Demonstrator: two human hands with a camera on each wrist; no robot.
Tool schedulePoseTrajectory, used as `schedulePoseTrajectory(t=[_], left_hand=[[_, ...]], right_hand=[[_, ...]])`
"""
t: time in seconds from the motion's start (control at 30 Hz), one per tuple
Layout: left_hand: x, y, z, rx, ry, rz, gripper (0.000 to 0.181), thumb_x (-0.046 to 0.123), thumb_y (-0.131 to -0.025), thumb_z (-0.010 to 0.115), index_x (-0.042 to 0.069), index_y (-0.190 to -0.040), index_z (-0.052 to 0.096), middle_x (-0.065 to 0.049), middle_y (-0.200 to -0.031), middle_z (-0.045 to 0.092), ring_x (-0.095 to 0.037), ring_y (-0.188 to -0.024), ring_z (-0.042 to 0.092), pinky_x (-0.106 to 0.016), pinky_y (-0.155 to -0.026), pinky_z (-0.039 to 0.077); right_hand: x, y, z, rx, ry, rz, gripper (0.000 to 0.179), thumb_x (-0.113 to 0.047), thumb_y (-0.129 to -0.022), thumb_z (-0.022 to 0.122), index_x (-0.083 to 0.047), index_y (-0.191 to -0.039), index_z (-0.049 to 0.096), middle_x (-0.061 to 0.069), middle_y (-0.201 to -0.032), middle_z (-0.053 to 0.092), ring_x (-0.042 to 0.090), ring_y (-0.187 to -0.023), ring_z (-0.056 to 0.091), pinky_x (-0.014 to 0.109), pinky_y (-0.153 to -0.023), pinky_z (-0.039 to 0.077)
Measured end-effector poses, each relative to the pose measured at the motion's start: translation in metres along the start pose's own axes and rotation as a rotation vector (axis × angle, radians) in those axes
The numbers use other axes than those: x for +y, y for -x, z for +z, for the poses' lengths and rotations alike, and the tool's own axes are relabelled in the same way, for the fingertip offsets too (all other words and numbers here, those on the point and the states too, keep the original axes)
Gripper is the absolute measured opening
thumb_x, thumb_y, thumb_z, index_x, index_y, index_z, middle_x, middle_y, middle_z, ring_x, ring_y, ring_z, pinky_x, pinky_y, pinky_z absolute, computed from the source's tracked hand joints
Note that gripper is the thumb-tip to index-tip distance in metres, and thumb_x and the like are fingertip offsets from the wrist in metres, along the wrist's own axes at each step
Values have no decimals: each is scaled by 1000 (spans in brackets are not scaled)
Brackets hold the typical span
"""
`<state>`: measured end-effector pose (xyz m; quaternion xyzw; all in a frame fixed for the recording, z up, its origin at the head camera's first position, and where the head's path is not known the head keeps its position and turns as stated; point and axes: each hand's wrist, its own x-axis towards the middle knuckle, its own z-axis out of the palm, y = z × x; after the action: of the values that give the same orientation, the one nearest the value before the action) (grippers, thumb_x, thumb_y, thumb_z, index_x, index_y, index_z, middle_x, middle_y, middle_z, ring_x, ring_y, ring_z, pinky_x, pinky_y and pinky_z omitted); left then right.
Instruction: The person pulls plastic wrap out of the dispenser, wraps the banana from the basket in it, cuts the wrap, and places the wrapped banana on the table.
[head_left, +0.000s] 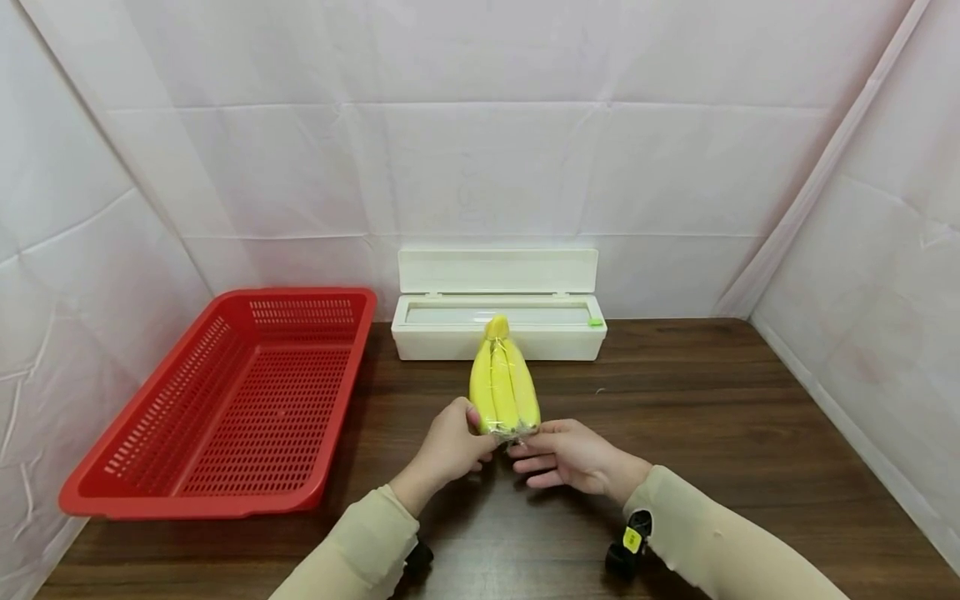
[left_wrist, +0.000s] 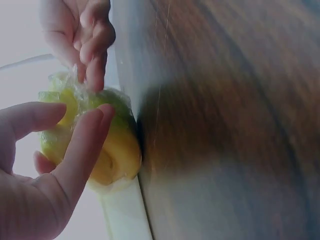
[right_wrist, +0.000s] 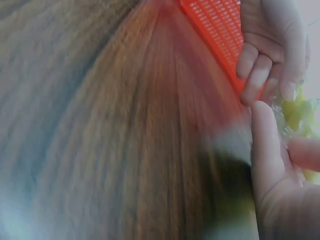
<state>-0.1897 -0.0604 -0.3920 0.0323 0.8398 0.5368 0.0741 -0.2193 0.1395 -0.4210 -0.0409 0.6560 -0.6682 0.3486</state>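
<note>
A bunch of yellow bananas (head_left: 504, 383), covered in clear plastic wrap (left_wrist: 75, 90), stands between my two hands with its stem end pointing away. My left hand (head_left: 450, 442) holds the near left side of the bunch, thumb and fingers at its tips. On the near right, my right hand (head_left: 577, 458) pinches the gathered plastic wrap between thumb and forefinger, its other fingers spread loosely below. The left wrist view shows greenish banana tips under the crumpled film. In the right wrist view, only part of the bunch shows at the right edge.
A white wrap dispenser box (head_left: 498, 343) with its lid raised and a green slider (head_left: 596, 322) stands behind the bananas. To the left lies a red plastic basket (head_left: 322, 467). White cloth (head_left: 480, 175) encloses the back and sides of the dark wooden table (head_left: 690, 400).
</note>
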Motion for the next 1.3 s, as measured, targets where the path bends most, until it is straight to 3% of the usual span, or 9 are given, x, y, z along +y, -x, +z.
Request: schedulePoseTrajectory(t=[0.33, 0.53, 0.7, 0.87, 1.07, 1.3], left_hand=[[-2, 0, 1, -21, 159, -55, 35, 4, -80, 68, 1, -98, 38, -16, -85, 61, -25, -67, 68, -37, -58, 56], [-3, -3, -4, -64, 207, -96, 36, 5, -80, 68, 2, -97, 36, -17, -86, 63, -23, -62, 67, -38, -57, 56], [-4, -5, -2, -66, 255, -119, 37, 3, -78, 69, 3, -95, 36, -17, -82, 65, -21, -59, 66, -36, -54, 56], [-4, -4, 0, -45, 356, -147, 39, 2, -79, 70, 2, -99, 35, -22, -82, 70, -25, -66, 70, -35, -55, 56], [-4, -3, 1, -17, 453, -202, 52, 8, -82, 69, 1, -116, 30, -20, -87, 71, -21, -70, 71, -29, -56, 55], [-2, -3, 0, -26, 568, -265, 88, 14, -82, 66, 5, -144, 4, -13, -90, 73, -14, -66, 69, -23, -55, 53]], right_hand=[[-2, -3, 12, 90, -6, 6, 38, -16, -98, 48, 11, -125, 46, 8, -94, 67, 15, -77, 67, 32, -68, 57], [3, -7, 16, 140, 26, 17, 37, -20, -100, 45, 9, -123, 47, 12, -98, 65, 17, -77, 67, 35, -68, 57], [2, -6, 22, 141, -71, -6, 36, -17, -99, 45, 8, -125, 46, 9, -96, 66, 13, -79, 66, 33, -71, 56], [1, -2, 28, 136, -161, -10, 35, -18, -97, 49, 6, -122, 48, 3, -90, 68, 10, -78, 66, 30, -72, 56], [-2, 0, 30, 126, -150, -32, 34, -21, -94, 55, 3, -118, 53, 3, -92, 67, 11, -80, 66, 30, -71, 56], [0, -4, 31, 162, -140, -44, 35, -23, -94, 56, 2, -119, 54, 3, -88, 68, 11, -75, 65, 30, -68, 56]])
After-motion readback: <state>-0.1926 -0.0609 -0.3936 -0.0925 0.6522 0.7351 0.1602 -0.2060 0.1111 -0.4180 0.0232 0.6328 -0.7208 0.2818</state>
